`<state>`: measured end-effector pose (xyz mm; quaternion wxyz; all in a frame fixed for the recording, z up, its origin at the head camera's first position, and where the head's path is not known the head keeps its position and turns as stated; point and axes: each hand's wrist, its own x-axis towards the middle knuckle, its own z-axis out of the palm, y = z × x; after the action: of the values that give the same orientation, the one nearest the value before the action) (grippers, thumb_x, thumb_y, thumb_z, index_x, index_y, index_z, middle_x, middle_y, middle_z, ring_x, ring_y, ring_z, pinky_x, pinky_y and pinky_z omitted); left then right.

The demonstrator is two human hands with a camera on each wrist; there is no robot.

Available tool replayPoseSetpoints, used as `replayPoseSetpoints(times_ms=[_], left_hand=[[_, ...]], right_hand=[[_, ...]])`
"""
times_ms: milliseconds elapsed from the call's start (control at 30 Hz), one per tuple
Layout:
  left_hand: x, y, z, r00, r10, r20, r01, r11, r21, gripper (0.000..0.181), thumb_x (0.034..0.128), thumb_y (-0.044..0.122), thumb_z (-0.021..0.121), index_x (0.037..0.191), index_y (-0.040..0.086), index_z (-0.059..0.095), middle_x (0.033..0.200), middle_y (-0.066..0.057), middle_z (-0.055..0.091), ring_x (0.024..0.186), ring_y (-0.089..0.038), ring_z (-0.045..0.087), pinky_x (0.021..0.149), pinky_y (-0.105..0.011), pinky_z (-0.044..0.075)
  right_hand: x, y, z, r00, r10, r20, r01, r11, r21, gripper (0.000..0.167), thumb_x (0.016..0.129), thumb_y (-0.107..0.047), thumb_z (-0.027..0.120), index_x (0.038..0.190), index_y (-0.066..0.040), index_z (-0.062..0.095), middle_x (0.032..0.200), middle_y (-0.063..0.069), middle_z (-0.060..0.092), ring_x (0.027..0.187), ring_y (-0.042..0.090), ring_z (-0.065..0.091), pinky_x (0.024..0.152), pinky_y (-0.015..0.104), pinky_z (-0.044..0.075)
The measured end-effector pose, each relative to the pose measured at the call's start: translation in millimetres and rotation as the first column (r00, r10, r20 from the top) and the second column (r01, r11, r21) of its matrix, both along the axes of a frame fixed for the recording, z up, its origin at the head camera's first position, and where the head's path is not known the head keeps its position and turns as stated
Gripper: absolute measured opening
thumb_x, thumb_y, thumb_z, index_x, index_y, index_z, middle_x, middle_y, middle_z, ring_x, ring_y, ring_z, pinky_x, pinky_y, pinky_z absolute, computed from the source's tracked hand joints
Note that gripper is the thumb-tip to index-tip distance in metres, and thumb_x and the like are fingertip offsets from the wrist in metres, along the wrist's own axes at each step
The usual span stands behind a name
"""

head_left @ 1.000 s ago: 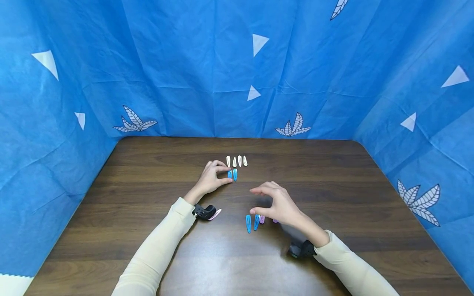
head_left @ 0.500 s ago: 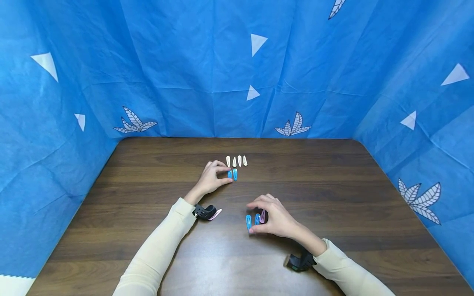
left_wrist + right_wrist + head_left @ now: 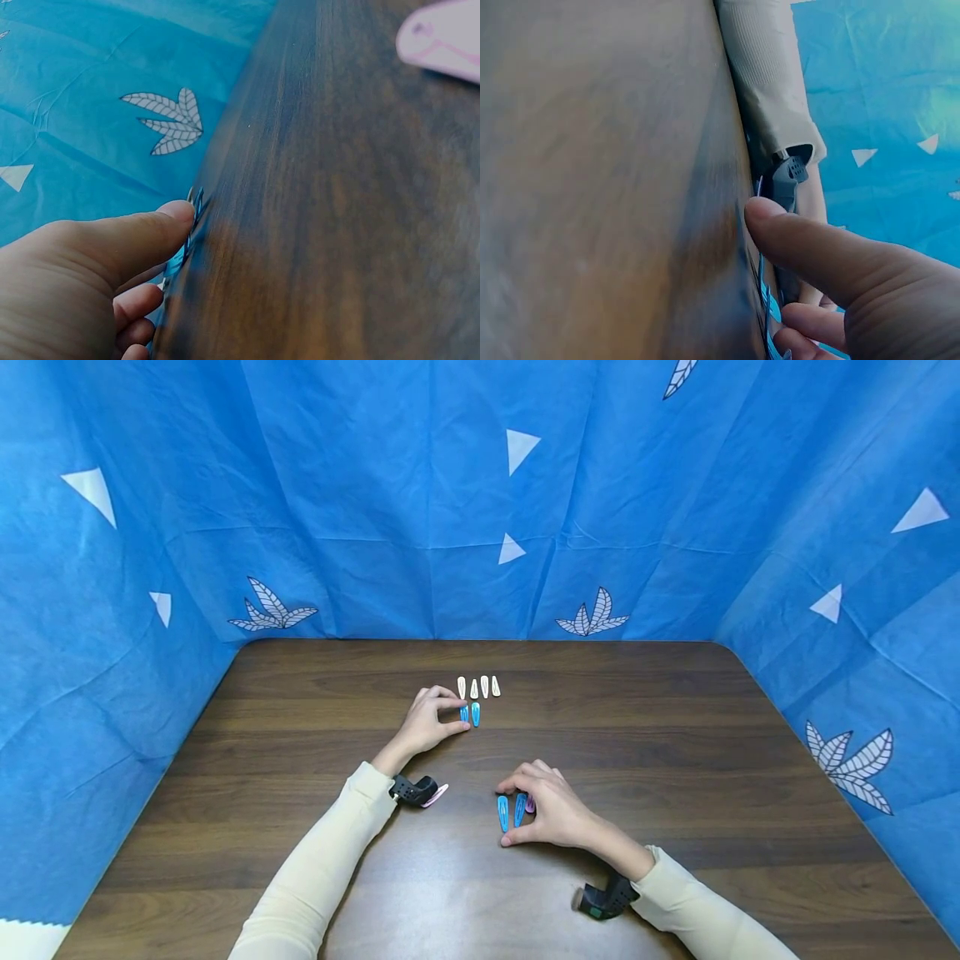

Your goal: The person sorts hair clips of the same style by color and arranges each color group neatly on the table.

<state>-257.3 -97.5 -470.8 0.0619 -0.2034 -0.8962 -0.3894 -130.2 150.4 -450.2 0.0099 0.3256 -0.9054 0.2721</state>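
Note:
My left hand point(image 3: 425, 718) pinches a blue snap hair clip point(image 3: 464, 716) lengthwise on the table, thumb at its near end and a finger at its far end. Another blue clip point(image 3: 476, 715) lies just right of it. In the left wrist view, the thumb point(image 3: 178, 212) meets the clips seen edge-on. My right hand point(image 3: 551, 807) curls around a light blue clip point(image 3: 503, 814), thumb and forefinger at its two ends. A second blue clip point(image 3: 520, 810) and a purple clip point(image 3: 530, 804) sit inside that grip's arch, the purple one partly hidden by the hand.
Several cream clips point(image 3: 484, 686) stand in a row beyond the left hand. A pink clip point(image 3: 435, 795) lies partly under the left wrist camera point(image 3: 415, 790). The dark wooden table point(image 3: 675, 718) is bounded by a blue patterned cloth point(image 3: 420, 485).
My right hand has moved toward me and slightly left, lowering until its thumb and forefinger close on the light blue clip's ends. The left hand keeps its place.

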Motion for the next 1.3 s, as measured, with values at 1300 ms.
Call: replayPoseSetpoints(times_ms=[1300], left_hand=[[1.8, 1.3, 1.2, 1.0, -0.002, -0.01, 0.002, 1.0, -0.001, 0.044, 0.0765, 0.023, 0.083, 0.115, 0.005, 0.072, 0.116, -0.009, 0.062, 0.113, -0.028, 0.049, 0.096, -0.044, 0.041]], right_hand=[[-1.0, -1.3, -2.7, 0.999, 0.025, -0.041, -0.028, 0.998, -0.063, 0.046, 0.066, -0.042, 0.087, 0.106, -0.022, 0.073, 0.1, -0.013, 0.064, 0.094, 0.006, 0.048, 0.077, 0.027, 0.033]])
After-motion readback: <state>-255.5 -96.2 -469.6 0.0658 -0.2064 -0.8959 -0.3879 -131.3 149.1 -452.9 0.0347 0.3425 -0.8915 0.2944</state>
